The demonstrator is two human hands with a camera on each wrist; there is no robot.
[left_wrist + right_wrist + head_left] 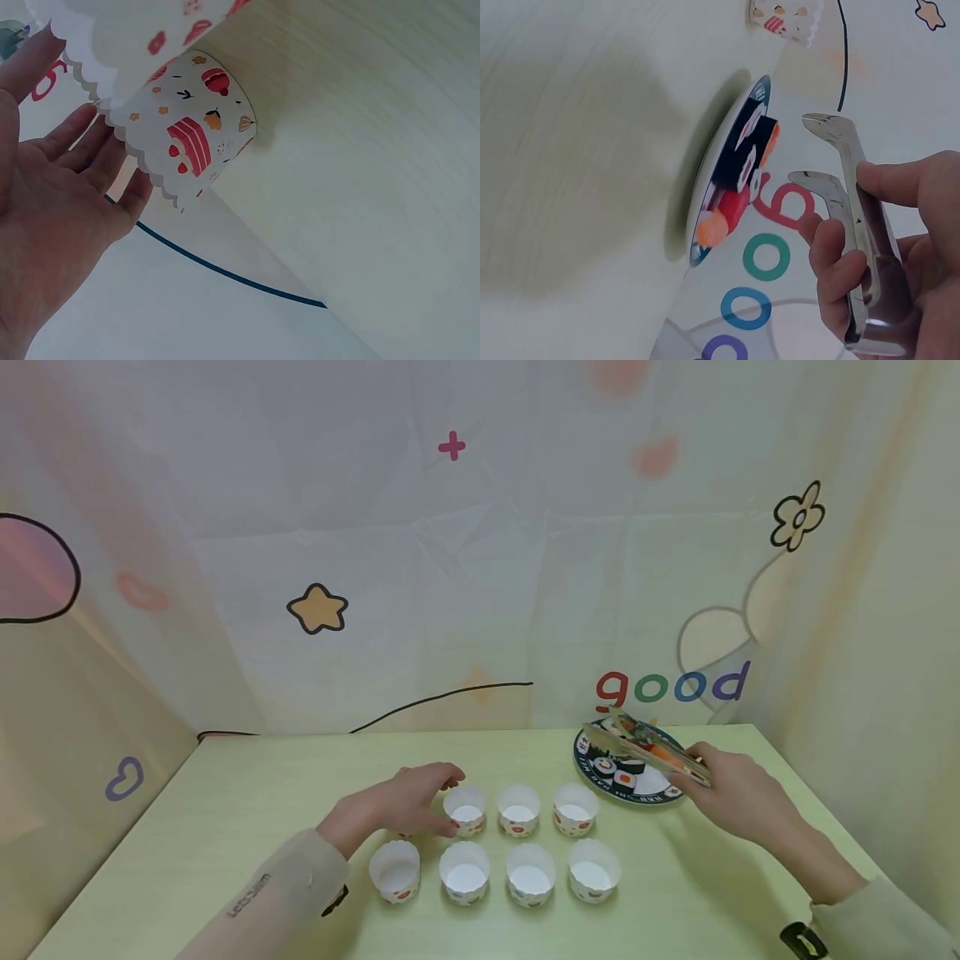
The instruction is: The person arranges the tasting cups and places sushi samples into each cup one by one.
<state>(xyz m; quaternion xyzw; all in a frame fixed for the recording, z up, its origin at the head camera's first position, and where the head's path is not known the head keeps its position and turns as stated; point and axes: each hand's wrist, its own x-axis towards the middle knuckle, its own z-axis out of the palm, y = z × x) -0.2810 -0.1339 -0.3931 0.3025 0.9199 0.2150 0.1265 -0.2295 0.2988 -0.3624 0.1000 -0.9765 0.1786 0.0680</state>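
Tongs (881, 232) above sushi plate (651, 797)

The right hand's (735, 789) fingers clamp the tongs near the bench's (262, 827) far right corner, where the plate sits. The left hand (412, 799), fingers apart, is beside paper cups (518, 812); whether touching, I cannot tell.

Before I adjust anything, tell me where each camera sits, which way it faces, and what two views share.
Head: worn on the person's head, facing forward and down over the table; both hands, left hand and right hand, show with their sleeves.
Left wrist: worn there, facing the paper cups up close, tilted; the left hand shows.
Right wrist: worn there, facing the plate, also tilted; the right hand shows, holding metal tongs.
Shared: head and right wrist both show tongs, plate and the "good" lettering.
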